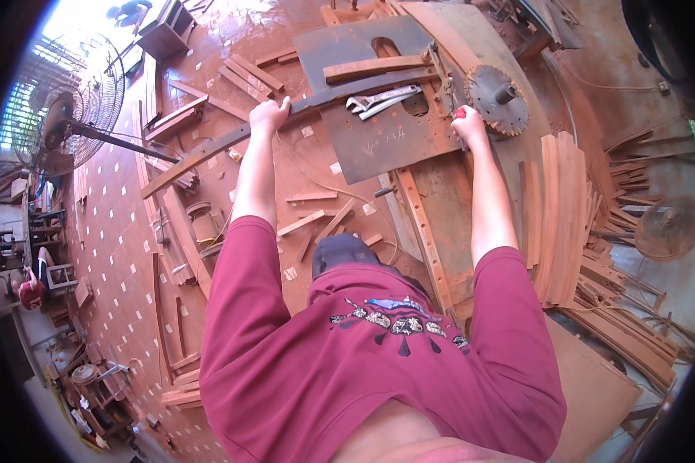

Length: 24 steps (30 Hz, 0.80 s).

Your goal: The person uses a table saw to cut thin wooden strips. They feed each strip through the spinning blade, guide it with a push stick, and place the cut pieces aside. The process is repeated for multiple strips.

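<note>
My left hand is closed round a long dark bar, which runs slantwise across a grey metal machine table and sticks out past its left edge. My right hand is closed on a small red knob or handle by the metal fittings at the bar's right end; the fingers hide most of it. Just right of that hand stands a round toothed saw blade on a shaft. An adjustable wrench lies on the table beside the bar, with a second silver tool next to it.
A wooden strip lies beyond the bar. Several planks stand stacked at the right, and offcuts litter the tiled floor. A large fan stands far left. A person is at the left rim.
</note>
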### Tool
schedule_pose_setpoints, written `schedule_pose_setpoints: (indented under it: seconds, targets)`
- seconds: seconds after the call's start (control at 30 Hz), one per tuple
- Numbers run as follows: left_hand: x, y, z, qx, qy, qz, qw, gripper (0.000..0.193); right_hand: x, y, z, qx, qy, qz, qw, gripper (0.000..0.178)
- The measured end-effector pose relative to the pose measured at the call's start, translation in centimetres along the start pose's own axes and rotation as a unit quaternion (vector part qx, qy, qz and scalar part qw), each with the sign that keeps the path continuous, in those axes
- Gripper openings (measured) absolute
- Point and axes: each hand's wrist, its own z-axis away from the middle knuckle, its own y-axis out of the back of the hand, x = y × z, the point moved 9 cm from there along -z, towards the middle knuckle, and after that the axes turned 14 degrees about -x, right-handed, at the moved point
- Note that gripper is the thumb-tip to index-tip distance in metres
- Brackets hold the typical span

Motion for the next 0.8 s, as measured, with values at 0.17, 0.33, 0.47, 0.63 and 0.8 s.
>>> schedule_pose_setpoints:
  seconds: [0.17, 0.33, 0.47, 0.63, 0.8]
  targets:
    - [1.6, -3.0, 3.9, 0.014, -0.021, 0.0, 1.0, 0.071, 4.8, 0.5, 3.1, 0.028, -0.023, 0.008, 0.999, 0.039]
    - [2.7, -5.4, 9.2, 0.01, -0.019, 0.005, 1.0, 0.069, 7.6, 0.5, 7.8, -0.005, -0.027, -0.038, 0.999, 0.046]
    - [2.6, -7.3, 11.8, 0.017, -0.008, 0.004, 1.0, 0.068, 9.1, 0.6, 10.8, -0.037, -0.012, -0.097, 0.995, 0.056]
    - [9.5, -1.3, 19.9, 0.156, -0.165, 0.182, 0.957, 0.048, 11.6, 0.7, 14.6, -0.021, 0.01, -0.099, 0.995, 0.055]
    - [11.5, 16.6, 33.8, 0.285, -0.476, 0.38, 0.74, 0.041, 13.4, 0.6, 14.5, -0.031, -0.003, -0.108, 0.994, 0.057]
